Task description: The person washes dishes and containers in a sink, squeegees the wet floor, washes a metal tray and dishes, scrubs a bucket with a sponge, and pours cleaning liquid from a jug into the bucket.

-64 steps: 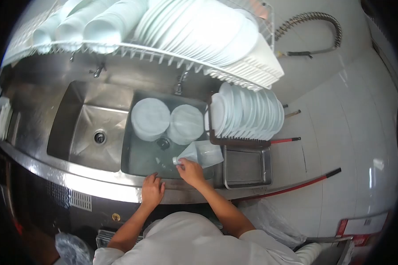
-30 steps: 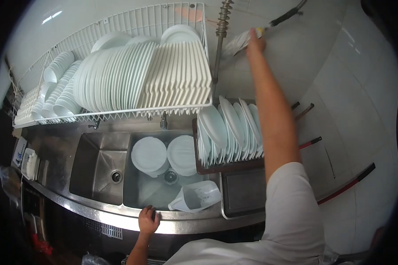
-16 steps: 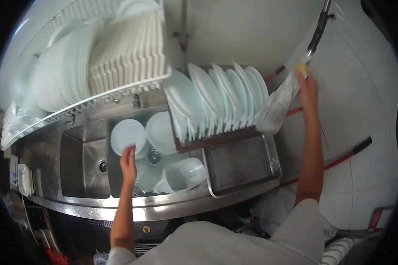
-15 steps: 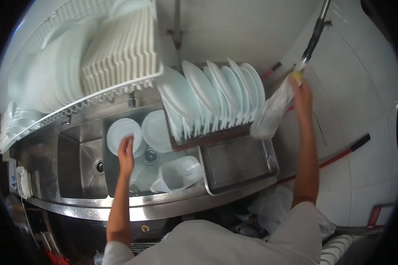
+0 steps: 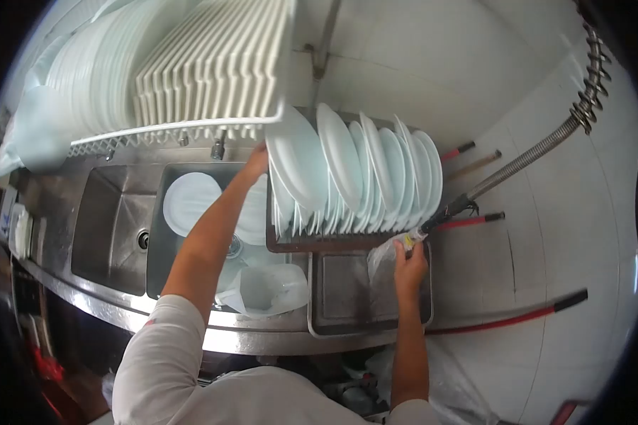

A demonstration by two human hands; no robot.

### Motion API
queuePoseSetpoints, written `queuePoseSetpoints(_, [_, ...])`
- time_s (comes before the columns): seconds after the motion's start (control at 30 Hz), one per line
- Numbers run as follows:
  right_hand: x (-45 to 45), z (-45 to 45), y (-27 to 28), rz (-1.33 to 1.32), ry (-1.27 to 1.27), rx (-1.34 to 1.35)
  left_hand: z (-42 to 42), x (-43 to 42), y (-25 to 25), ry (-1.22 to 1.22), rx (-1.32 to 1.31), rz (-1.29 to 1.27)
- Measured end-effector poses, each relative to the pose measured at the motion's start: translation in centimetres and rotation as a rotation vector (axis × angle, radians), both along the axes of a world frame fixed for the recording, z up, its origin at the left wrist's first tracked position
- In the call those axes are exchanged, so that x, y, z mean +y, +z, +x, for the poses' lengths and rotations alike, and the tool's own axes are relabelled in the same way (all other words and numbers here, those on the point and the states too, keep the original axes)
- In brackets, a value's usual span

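Note:
My right hand (image 5: pixel 410 268) is closed around the head of a spray hose (image 5: pixel 503 173), above the metal tray, with whitish, blurred spray or film to its left. My left hand (image 5: pixel 257 161) reaches to the left end of the brown rack (image 5: pixel 312 246), beside the upright white plates (image 5: pixel 376 170); its fingers are mostly hidden behind the nearest plate. Two stacks of round white plates (image 5: pixel 191 205) lie in the water of the right sink basin. A translucent jug (image 5: pixel 273 289) lies on its side near that basin's front edge.
A white wire rack (image 5: pixel 191 126) full of plates overhangs the sink's back. The left basin (image 5: pixel 110 230) is metal. A metal tray (image 5: pixel 344 294) stands right of the jug. Red-handled tools (image 5: pixel 517 318) stick out at the right.
My right hand has brought the hose head down and left, over the tray. My left hand has moved from above the basin to the left end of the plate rack.

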State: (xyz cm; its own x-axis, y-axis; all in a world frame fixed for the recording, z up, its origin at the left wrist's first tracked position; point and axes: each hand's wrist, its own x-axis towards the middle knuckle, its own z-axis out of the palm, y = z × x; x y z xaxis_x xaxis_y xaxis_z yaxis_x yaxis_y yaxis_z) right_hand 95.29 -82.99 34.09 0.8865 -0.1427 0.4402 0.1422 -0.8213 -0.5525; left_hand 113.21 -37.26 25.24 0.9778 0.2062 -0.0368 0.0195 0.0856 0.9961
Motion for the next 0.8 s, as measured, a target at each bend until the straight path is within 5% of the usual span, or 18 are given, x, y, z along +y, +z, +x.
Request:
queuePoseSetpoints(0.13, [-0.5,0.9,0.7,0.026,-0.034,0.067,8.7,3.5,-10.8,-0.097,0.059,-0.196])
queuePoseSetpoints(0.23, [-0.9,0.4,0.9,0.049,-0.016,0.057,7.7,2.5,-6.3,-0.239,0.028,-0.601])
queuePoseSetpoints(0.27, [-1.0,0.2,0.8,0.048,-0.021,0.088,9.7,3.4,-9.3,-0.143,0.062,-0.15])
queuePoseSetpoints(0.33, [-0.7,-0.2,1.2,0.026,-0.031,0.132,12.5,3.6,-13.8,0.065,-0.055,0.303])
queuePoseSetpoints(0.47, [-0.8,-0.8,1.2,0.014,0.012,0.218,8.8,1.2,-5.1,0.053,0.181,0.615])
queuePoseSetpoints(0.6, [-0.8,-2.4,1.3,0.147,0.11,0.26,14.8,1.3,-8.2,-0.087,0.037,0.92])
queuePoseSetpoints(0.7, [-3.1,-4.5,0.6,0.158,0.083,0.289,14.0,2.3,-8.4,0.053,0.036,0.728])
queuePoseSetpoints(0.8, [-5.2,-8.0,1.0,0.229,0.046,0.299,9.9,2.7,-5.7,0.06,0.26,0.214])
